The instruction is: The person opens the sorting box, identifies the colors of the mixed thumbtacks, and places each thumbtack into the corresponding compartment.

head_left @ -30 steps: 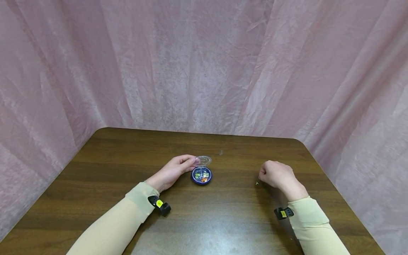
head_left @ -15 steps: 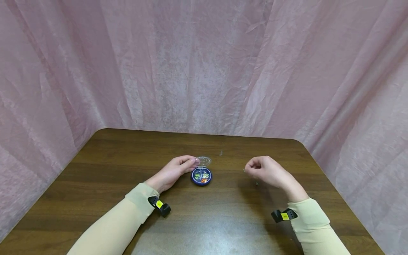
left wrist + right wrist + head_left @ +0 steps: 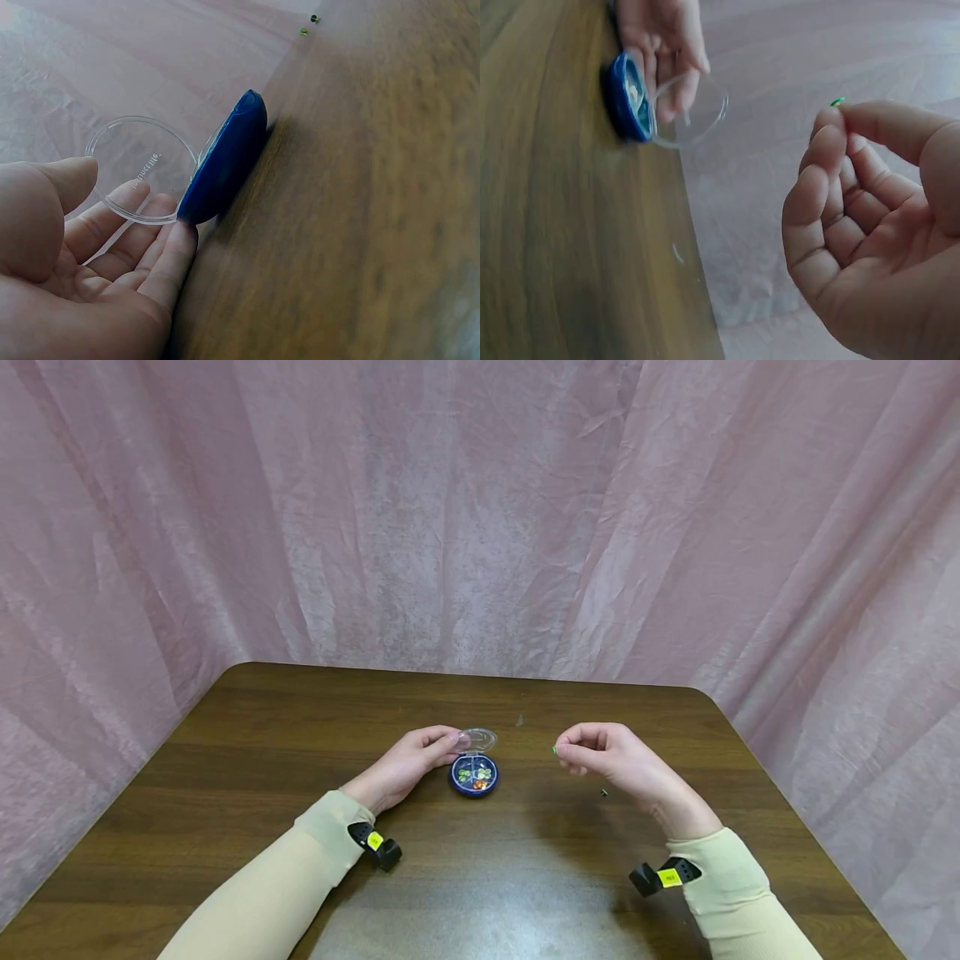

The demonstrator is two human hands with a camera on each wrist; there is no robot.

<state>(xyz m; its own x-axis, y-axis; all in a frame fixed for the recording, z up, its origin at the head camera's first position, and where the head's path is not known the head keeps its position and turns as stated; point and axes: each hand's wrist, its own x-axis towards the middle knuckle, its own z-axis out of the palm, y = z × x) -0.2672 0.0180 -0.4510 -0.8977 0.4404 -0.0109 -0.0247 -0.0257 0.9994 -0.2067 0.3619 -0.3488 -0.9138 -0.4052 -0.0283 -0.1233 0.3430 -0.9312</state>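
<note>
A round blue compartment case (image 3: 474, 787) rests on the table with its clear hinged lid (image 3: 480, 740) raised. Dividers part its inside, where several small green, pale and orange-red pieces lie. My left hand (image 3: 408, 764) holds the lid, thumb on one face and fingers behind; a fingertip reaches the case's base in the left wrist view. Thumb and index finger of my right hand (image 3: 618, 760) pinch a tiny green thumbtack (image 3: 838, 101) above the table, right of the case. Another small thumbtack (image 3: 603, 792) lies on the wood below that hand. Two green-headed tacks (image 3: 303, 31) appear in the left wrist view.
The brown wooden table (image 3: 300, 710) has rounded far corners. Behind it and along its sides hangs a pink curtain (image 3: 450, 527). A small pale mark (image 3: 520, 720) shows on the wood beyond the case. Each wrist wears a black camera band (image 3: 375, 843).
My right hand has risen from the table and moved left with a green thumbtack between thumb and index finger, uncovering the other tack. My left hand and the case have stayed put.
</note>
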